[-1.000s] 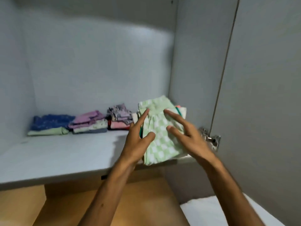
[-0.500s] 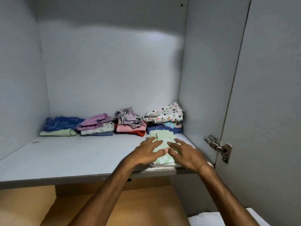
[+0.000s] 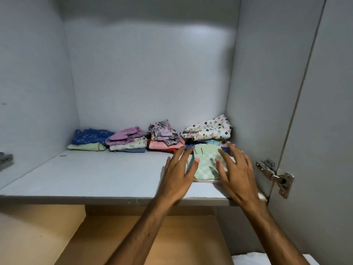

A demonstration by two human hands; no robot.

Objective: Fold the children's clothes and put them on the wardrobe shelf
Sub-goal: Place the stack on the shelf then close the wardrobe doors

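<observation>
A folded green-and-white checked garment (image 3: 207,163) lies flat on the grey wardrobe shelf (image 3: 95,175), near its right end, on top of a pale folded piece. My left hand (image 3: 179,175) hovers at its left edge with fingers spread. My right hand (image 3: 236,169) is at its right side, fingers apart, partly over the cloth. Neither hand grips it. Behind it stands a stack topped by a white clover-print garment (image 3: 207,129).
Along the back of the shelf sit three more folded stacks: blue over green (image 3: 89,140), purple over floral (image 3: 127,139), patterned over pink (image 3: 165,136). The open door with a metal hinge (image 3: 275,174) is at right. A wooden compartment lies below.
The checked garment went from held upright at the shelf edge to lying flat on the shelf. Both hands have since lifted off it and spread open.
</observation>
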